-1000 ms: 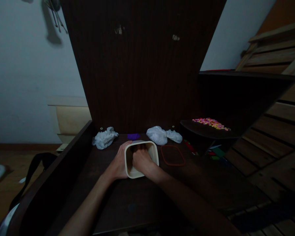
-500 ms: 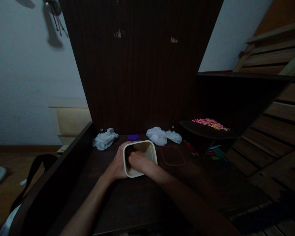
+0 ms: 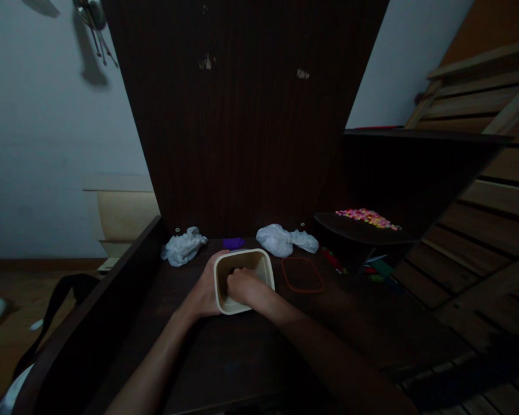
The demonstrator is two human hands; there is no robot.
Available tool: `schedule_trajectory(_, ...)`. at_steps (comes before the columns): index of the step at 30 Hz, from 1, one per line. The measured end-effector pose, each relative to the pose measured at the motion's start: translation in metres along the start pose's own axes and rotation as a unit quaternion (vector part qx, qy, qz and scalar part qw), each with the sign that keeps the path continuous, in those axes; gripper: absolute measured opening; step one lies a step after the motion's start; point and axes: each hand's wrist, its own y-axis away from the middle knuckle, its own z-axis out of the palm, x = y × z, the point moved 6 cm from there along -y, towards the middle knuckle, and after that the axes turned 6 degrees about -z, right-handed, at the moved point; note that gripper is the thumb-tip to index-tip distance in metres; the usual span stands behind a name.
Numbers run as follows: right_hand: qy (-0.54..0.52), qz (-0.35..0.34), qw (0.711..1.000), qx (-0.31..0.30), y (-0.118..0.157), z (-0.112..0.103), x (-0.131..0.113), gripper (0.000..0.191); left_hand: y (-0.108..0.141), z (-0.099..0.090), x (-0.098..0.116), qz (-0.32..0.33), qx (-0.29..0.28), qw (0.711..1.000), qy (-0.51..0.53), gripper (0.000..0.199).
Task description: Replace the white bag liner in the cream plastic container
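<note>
A cream square container is tilted on the dark desk with its opening toward me. My left hand grips its left side, the fingers partly hidden behind it. Inside the opening is my right hand, its fingers curled; whether they hold anything is hidden. A brown-red square lid rim lies flat just right of the container. Behind the container lies a small purple piece.
Crumpled white plastic bags lie at the back left and back centre. Pink and yellow small pieces cover a corner shelf at the right. A raised dark side board edges the desk's left.
My right hand has drawn back slightly inside the container, and its curled fingers show more. The left hand keeps its grip. The view has shifted slightly.
</note>
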Motion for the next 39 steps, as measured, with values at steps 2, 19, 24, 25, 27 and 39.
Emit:
schedule_trajectory(2,0.001,0.024,0.999,-0.023,0.001,-0.001,0.002,0.032,0.0,0.001,0.001,0.009,-0.009,1.0,-0.01,0.113)
schedule_trajectory(19,-0.007,-0.076,0.997,0.003,0.075,-0.054,-0.009,0.049,-0.001,-0.012,-0.003,-0.016,0.025,0.999,-0.024,0.096)
schedule_trajectory(24,0.015,-0.14,0.988,0.054,0.083,-0.061,-0.003,0.02,0.006,-0.015,-0.02,-0.057,0.051,0.997,0.033,0.097)
schedule_trajectory(25,0.013,-0.156,0.985,0.072,0.085,-0.064,0.0,0.016,0.006,-0.015,-0.023,-0.069,0.053,0.995,0.054,0.096)
schedule_trajectory(27,-0.02,-0.188,0.976,0.108,0.09,-0.073,0.005,0.013,0.007,-0.014,-0.025,-0.099,0.048,0.989,0.098,0.093)
schedule_trajectory(39,-0.561,-0.032,0.745,0.359,0.088,-0.106,0.129,0.03,0.005,0.0,-0.005,-0.189,-0.089,0.938,0.276,0.099)
